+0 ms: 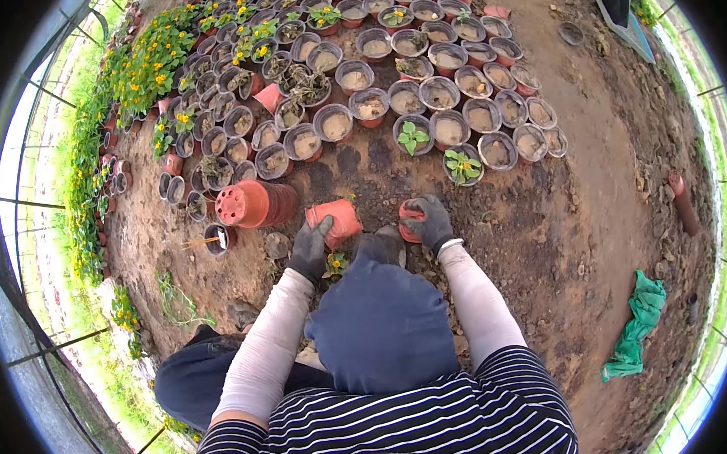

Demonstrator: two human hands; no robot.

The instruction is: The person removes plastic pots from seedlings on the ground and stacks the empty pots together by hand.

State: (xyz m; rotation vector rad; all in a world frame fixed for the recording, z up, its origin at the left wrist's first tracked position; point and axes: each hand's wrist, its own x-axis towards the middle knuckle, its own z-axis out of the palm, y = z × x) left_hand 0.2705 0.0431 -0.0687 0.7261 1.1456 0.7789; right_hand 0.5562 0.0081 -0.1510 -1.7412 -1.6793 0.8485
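Observation:
My left hand, in a dark grey glove, is closed on the side of a reddish plastic flowerpot that lies tilted in front of my knees. A bit of green with yellow shows at its far rim. My right hand, also gloved, has its fingers wrapped round a second reddish flowerpot, partly covered by the glove. A small yellow-flowered plant is on the ground just below my left hand. To the left lies a nested stack of empty-looking reddish pots, bases toward the left.
Rows of soil-filled pots spread across the ground ahead, some with green plants. Yellow-flowered plants crowd the far left. A dark pot holds thin sticks. Green cloth and a reddish stack of pots lie right.

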